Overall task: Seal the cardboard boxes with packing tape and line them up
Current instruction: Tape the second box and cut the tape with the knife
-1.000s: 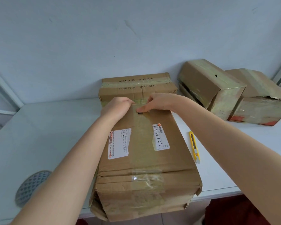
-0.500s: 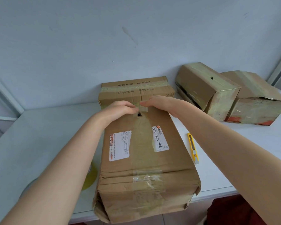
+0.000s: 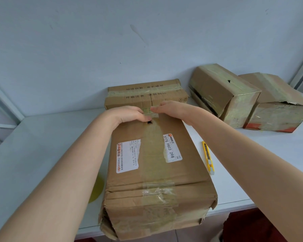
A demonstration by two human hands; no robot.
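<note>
On table (image 3: 42,145), closed box (image 3: 156,180), left hand (image 3: 128,114) and right hand (image 3: 170,109) pinching tape strip (image 3: 148,110)

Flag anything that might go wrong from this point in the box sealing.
The front box overhangs the table at the near edge, so the left hand and right hand working the tape strip at its far end could slide it off. The yellow utility knife lies close beside the right forearm and might get knocked.

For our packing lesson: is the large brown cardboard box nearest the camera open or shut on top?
Shut: the large brown cardboard box has its top flaps flat, with a yellowish tape strip along their seam.
</note>
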